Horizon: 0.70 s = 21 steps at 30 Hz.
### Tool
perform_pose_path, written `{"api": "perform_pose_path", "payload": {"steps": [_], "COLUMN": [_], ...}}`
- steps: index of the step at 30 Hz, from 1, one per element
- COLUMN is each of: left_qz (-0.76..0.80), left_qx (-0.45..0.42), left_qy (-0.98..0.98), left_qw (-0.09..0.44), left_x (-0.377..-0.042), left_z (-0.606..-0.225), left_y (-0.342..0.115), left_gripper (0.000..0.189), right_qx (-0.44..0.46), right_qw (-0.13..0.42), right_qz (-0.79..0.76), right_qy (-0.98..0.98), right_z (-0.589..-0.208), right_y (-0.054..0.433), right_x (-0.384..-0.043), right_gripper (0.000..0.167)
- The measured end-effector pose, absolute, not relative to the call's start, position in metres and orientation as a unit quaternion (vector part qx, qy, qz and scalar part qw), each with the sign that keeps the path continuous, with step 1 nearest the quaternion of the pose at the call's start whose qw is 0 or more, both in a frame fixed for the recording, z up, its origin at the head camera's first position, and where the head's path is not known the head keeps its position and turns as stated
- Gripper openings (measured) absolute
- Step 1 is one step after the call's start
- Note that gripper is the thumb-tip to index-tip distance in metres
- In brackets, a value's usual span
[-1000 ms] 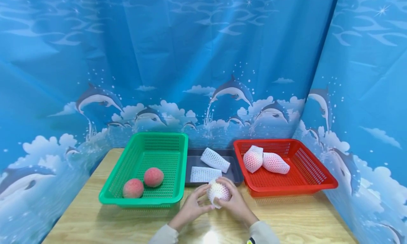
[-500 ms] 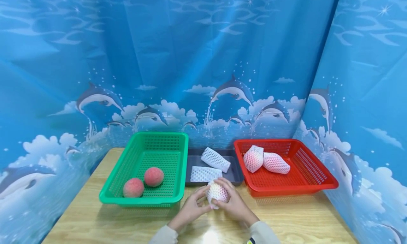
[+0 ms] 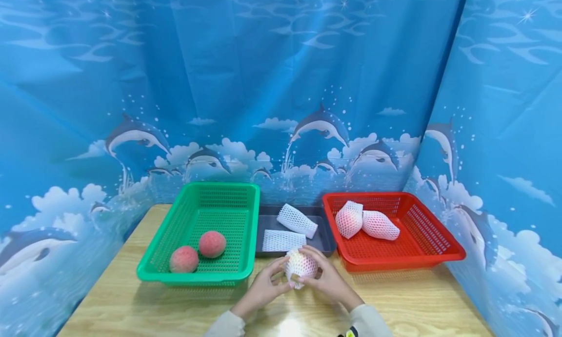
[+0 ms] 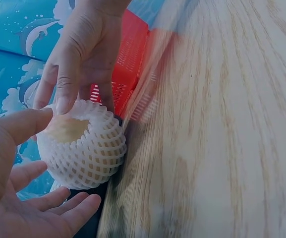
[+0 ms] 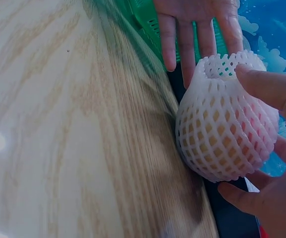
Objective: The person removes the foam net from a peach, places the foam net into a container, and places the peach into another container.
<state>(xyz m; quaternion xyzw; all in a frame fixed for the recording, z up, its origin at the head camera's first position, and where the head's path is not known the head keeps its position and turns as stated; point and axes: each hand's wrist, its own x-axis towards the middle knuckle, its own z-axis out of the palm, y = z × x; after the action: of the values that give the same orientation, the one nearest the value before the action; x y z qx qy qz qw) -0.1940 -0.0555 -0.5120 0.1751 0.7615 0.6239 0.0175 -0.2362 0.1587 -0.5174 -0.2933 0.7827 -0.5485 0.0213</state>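
Note:
A peach in a white foam net (image 3: 301, 265) is between both hands, in front of the dark tray. My right hand (image 3: 326, 277) grips it, thumb at the net's rim and fingers around the far side and underneath, as the right wrist view shows. My left hand (image 3: 266, 284) is on its left side. In the left wrist view, one left fingertip reaches the net's rim while the other fingers (image 4: 76, 210) lie loosely extended beside it. Through the net's opening, pale yellow peach skin (image 4: 67, 130) shows.
Two bare peaches (image 3: 212, 244) lie in a green basket (image 3: 147, 259) on the left. Two foam nets (image 3: 297, 221) lie in the dark tray (image 3: 325, 232). On the right, a red basket (image 3: 421, 244) holds two netted peaches (image 3: 380, 225). A dolphin-print curtain (image 3: 246, 93) hangs behind the table (image 3: 408, 303).
The netted peach has turned slightly between the hands. My right thumb and wrist have shifted a little; the left hand stays nearly in place.

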Motion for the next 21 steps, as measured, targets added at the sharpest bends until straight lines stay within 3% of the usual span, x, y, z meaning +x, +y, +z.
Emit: {"api": "perform_pose_path", "payload": {"steps": [10, 21], "left_qz": [0.608, 0.62], "left_qx": [0.167, 0.162], "left_qy": [0.776, 0.768], "left_qw": [0.007, 0.01], "left_x": [-0.1948, -0.1942], "left_z": [-0.5118, -0.5113], "left_y": [-0.0567, -0.058], "left_gripper": [0.064, 0.063], "right_qx": [-0.285, -0.283], "right_qw": [0.044, 0.006], "right_qz": [-0.56, -0.552], "right_qy": [0.777, 0.784], "right_z": [-0.5159, -0.512], "right_y": [0.1585, 0.1567], "right_x": [-0.2363, -0.2333], "right_gripper": [0.065, 0.06]}}
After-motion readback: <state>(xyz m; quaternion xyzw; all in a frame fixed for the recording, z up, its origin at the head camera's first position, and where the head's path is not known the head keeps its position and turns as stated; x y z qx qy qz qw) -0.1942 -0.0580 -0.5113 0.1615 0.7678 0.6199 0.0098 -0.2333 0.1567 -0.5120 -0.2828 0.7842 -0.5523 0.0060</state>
